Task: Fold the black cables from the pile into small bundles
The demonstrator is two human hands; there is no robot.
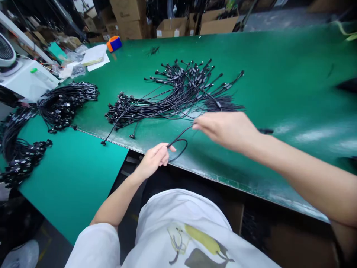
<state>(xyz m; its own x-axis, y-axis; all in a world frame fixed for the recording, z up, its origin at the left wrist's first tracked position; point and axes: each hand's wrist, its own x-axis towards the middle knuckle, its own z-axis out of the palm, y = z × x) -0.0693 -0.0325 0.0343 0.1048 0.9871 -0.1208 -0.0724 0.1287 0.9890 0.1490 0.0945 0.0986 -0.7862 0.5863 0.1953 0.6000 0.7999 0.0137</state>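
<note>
A thin black cable (186,144) is bent into a loop over the front edge of the green table. My left hand (156,157) is closed on one part of it, thumb and fingers pinched together. Up and to the right, my right hand (223,128) pinches the same cable at its fingertips, palm turned down. Behind both hands lies a loose heap of black cables (164,102), with dark connectors at the left and grey sleeves near the right ends. Close behind my right hand sits a pile of thin black strips (224,103), partly covered by cables.
On the left, bundled cables (68,102) lie on the table, with more bundles nearer me. An orange and blue tape roll (114,44) and white papers (96,56) are at the back left. Cardboard boxes (171,28) stand beyond the green table (292,74).
</note>
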